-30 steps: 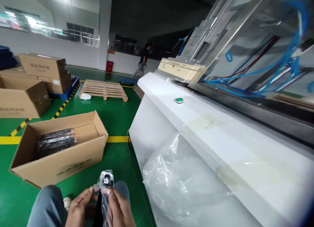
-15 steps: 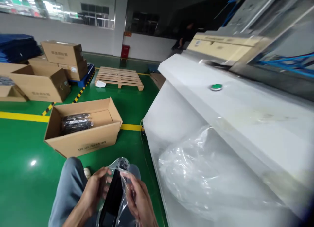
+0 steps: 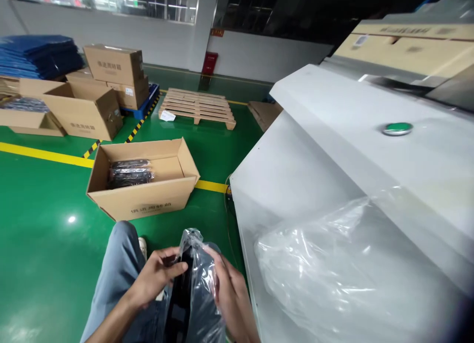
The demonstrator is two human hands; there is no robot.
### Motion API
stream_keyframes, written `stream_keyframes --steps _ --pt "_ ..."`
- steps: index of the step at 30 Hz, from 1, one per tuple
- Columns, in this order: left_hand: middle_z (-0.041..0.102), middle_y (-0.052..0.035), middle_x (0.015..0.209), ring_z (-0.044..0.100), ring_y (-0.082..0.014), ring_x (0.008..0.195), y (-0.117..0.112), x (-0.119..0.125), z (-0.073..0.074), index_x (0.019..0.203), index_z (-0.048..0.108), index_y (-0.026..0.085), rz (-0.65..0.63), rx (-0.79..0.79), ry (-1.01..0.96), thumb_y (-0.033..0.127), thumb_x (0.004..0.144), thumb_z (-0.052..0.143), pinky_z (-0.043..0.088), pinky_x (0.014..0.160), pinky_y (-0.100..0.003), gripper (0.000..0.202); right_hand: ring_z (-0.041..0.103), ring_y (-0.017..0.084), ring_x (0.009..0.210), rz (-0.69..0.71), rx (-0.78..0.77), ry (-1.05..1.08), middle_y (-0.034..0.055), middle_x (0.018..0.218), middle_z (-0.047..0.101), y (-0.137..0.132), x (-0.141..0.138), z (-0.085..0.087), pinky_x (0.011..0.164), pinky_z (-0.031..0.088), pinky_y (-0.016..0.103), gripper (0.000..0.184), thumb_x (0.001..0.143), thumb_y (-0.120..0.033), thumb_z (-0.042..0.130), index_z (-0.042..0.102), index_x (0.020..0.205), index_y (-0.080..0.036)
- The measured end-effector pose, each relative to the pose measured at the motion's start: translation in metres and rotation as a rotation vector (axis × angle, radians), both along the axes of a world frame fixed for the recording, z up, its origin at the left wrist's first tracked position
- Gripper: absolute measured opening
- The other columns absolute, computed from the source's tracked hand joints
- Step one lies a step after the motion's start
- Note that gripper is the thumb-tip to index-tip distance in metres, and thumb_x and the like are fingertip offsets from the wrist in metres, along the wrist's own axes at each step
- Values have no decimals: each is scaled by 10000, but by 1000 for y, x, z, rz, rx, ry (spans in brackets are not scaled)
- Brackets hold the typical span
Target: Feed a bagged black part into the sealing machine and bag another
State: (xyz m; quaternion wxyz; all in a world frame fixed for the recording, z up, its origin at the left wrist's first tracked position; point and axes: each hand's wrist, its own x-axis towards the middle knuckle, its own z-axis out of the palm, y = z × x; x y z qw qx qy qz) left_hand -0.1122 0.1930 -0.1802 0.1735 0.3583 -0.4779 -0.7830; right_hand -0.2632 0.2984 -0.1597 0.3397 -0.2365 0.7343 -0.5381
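A long black plastic part (image 3: 178, 303) lies lengthwise over my lap, partly inside a clear plastic bag (image 3: 203, 288). My left hand (image 3: 157, 274) grips the part near its far end, thumb on top and fingers around the left side. On the other side, my right hand (image 3: 227, 281) has hold of the bag's film, its fingers bent against the plastic. The bag's far end bunches up beyond both hands. The lower end of the part runs out of the picture, and some right fingertips are hidden by the film.
Ahead on the green floor stands an open cardboard box (image 3: 155, 197) with several bagged black parts (image 3: 131, 174). A white machine panel (image 3: 289, 170) with a green button (image 3: 398, 128) and a pile of clear bags (image 3: 314, 264) fills the right. Behind are a wooden pallet (image 3: 198, 106) and stacked cartons (image 3: 114, 66).
The view has swung left and down slightly. My left thumb has come down onto the black part, and my right hand has drawn the bag film out to the right.
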Motion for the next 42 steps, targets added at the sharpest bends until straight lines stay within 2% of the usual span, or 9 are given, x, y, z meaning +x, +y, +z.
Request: stream_keyframes --steps 7,12,17,23,26,29,33,38,42 --pt "767 -98 945 613 -190 752 -1 17 2 1175 820 142 103 104 -85 650 729 895 365 543 -222 680 288 107 433 -7 11 -141 -61 510 392 -4 11 25 445 283 272 594 936 -721 563 781 1110 -196" --pt "787 -102 1035 683 -259 971 2 12 -5 1068 828 149 286 -40 -22 647 763 888 525 871 -309 586 314 121 464 -59 39 -149 -48 536 387 -4 33 31 454 305 283 678 931 -755 551 784 1198 -177" --pt "767 -95 869 633 -203 775 -20 15 -13 869 803 118 535 19 -168 769 534 941 484 687 -275 745 425 152 496 -89 67 -215 2 591 520 1 37 23 453 361 292 746 911 -811 534 759 1252 -187" --pt "717 -26 860 603 -133 715 -30 30 4 960 786 169 430 235 -37 566 577 1018 458 596 -202 598 259 72 384 -163 32 -606 -75 479 441 -5 5 10 373 188 210 717 815 -769 709 726 1230 -184" --pt "731 -50 912 618 -140 714 -30 31 11 1040 790 166 425 245 -27 547 570 1029 471 581 -206 650 416 85 438 -178 -30 -648 -38 607 592 0 -17 -8 389 289 208 728 753 -705 822 718 1281 -215" --pt "724 -60 872 619 -141 696 -35 31 12 1006 784 147 468 266 17 527 567 1035 491 593 -216 633 734 232 880 -11 -145 -658 101 1100 783 8 -33 -35 686 586 310 882 669 -685 903 667 1409 -265" --pt "722 -32 892 643 -141 710 -46 32 12 966 748 177 609 239 22 518 537 1043 470 555 -200 623 657 381 1279 265 -199 -800 193 1423 674 10 -25 -62 1034 553 505 1147 471 -841 903 649 1432 -270" --pt "692 -15 859 624 -134 689 -63 37 17 904 717 162 721 164 -4 537 484 1042 447 519 -203 651 683 191 743 346 32 -631 36 940 707 6 9 -59 722 599 368 702 714 -539 940 683 1305 -260" --pt "646 4 789 578 -116 652 -80 49 20 834 695 146 798 165 -19 524 396 1060 428 482 -195 684 553 111 598 230 40 -484 -8 864 638 6 -5 -47 465 460 236 627 684 -533 950 708 1176 -231"
